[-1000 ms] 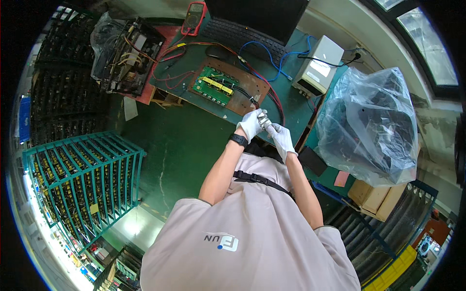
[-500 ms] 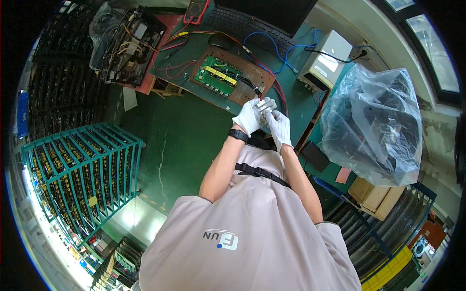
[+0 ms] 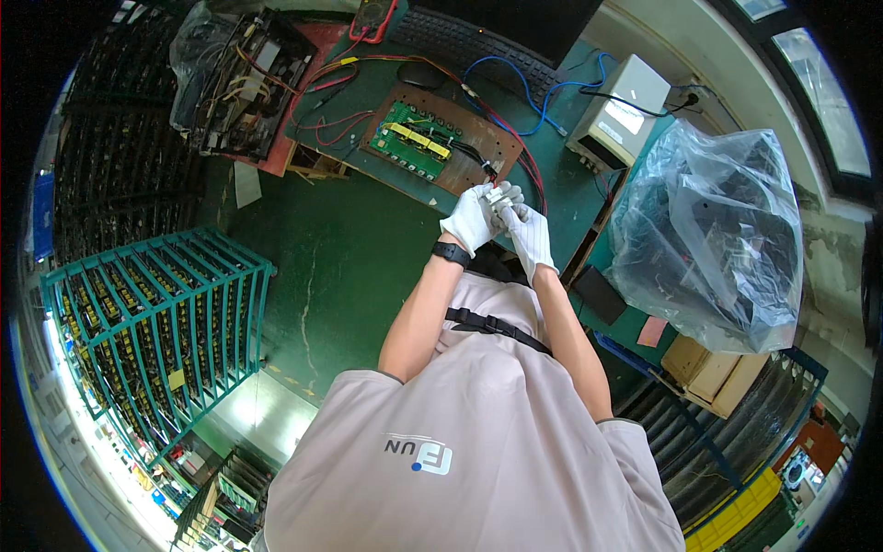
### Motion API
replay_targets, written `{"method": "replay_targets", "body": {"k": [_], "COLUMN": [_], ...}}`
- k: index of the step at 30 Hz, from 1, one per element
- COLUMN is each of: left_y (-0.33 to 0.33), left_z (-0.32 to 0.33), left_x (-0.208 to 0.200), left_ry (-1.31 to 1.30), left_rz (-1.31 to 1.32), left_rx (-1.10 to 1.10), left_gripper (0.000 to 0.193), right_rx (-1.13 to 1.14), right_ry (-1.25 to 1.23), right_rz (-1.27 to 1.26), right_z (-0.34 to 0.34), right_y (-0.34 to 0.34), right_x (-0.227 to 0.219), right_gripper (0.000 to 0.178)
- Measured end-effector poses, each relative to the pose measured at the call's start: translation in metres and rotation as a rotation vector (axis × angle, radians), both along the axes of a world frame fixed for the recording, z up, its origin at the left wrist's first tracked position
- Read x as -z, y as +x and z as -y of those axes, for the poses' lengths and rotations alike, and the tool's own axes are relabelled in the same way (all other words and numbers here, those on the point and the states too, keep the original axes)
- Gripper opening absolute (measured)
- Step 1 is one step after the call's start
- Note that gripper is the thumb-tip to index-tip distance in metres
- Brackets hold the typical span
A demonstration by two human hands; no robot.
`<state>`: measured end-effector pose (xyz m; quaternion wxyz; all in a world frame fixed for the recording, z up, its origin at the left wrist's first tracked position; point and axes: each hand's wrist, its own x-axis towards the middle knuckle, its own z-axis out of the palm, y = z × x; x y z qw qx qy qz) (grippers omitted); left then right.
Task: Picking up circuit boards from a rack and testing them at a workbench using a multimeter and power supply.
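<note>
My gloved left hand and gloved right hand meet at the near edge of the green bench, fingers closed together. Between the fingertips is a small white piece that looks like a connector; the white gloves partly hide it. Dark wires run down to it from a green circuit board with yellow-wrapped parts. The board lies on a brown drilled plate, just beyond my hands.
Red leads and a blue cable cross the green bench. Behind are a keyboard, a mouse and a red meter. A white box and a plastic-covered item stand right; a board rack stands left.
My fingers have shifted slightly around the small white piece, the right fingertips drawing a little closer to the left ones. The board and the rest stay in place.
</note>
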<state>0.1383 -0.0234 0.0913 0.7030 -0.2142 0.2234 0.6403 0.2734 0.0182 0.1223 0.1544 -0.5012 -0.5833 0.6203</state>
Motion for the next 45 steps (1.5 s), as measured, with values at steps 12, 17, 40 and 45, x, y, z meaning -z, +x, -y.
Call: {"method": "replay_targets", "body": {"k": [12,17,40,45], "left_y": [-0.002,-0.003,0.014,0.018], "left_z": [0.004,0.006,0.0,-0.002], "left_x": [-0.001,0.003,-0.009,-0.011], "left_ry": [0.009,0.082,-0.068,-0.084], "left_rz": [-0.012,0.012,-0.483,-0.496], "left_rx": [0.009,0.029,0.157,0.076], "left_gripper": [0.034,0.034,0.038,0.037], "right_rx": [0.006,-0.002,-0.051,0.102], "right_ry": [-0.001,-0.009,-0.318,-0.311], "right_rz": [-0.046,-0.045,-0.043,-0.091], "right_z": [-0.002,-0.003,-0.019,-0.002], "right_y": [-0.001,0.001,0.008,-0.003], "right_x": [-0.005,-0.006,-0.031,-0.016], "right_gripper": [0.033,0.034,0.035,0.03]}}
